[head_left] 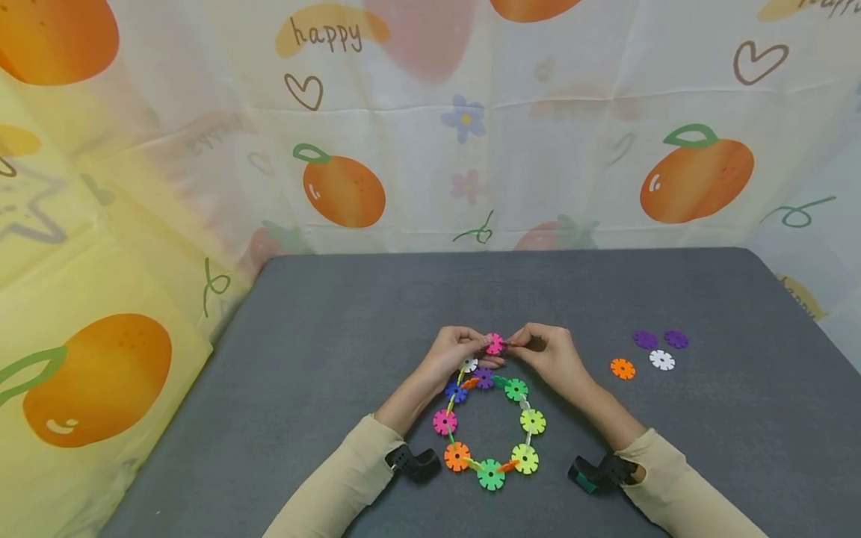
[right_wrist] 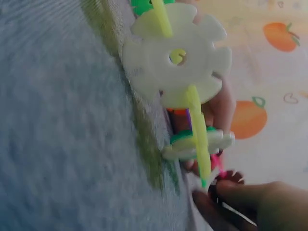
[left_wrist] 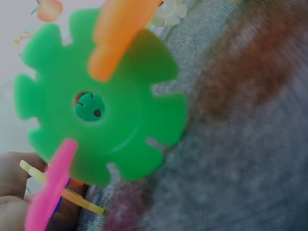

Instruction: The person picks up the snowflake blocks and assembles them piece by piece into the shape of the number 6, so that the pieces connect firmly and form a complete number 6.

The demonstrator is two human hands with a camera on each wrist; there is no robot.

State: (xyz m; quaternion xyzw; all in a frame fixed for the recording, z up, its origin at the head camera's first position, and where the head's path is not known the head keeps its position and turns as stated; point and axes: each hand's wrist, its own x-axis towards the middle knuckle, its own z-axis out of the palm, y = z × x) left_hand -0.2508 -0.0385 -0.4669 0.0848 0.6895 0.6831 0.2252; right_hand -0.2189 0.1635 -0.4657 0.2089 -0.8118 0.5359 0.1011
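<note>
A ring of notched plastic discs, slotted together in many colours, lies on the grey table; its green disc (head_left: 491, 475) is at the near side. From the far left of the ring, a white disc (head_left: 469, 365) leads up to a pink disc (head_left: 494, 344). My left hand (head_left: 452, 350) pinches the pink disc by its left edge. Close on its right, my right hand (head_left: 548, 355) pinches a dark disc (right_wrist: 233, 177) between thumb and finger, edge to edge with the pink one. Whether their slots are engaged cannot be told.
Right of the hands lie loose discs: two purple, the nearer one (head_left: 645, 340) to the left, plus a white disc (head_left: 662, 360) and an orange disc (head_left: 622, 368). A printed curtain (head_left: 417, 164) hangs behind the table (head_left: 323, 314). Black bands sit on both wrists.
</note>
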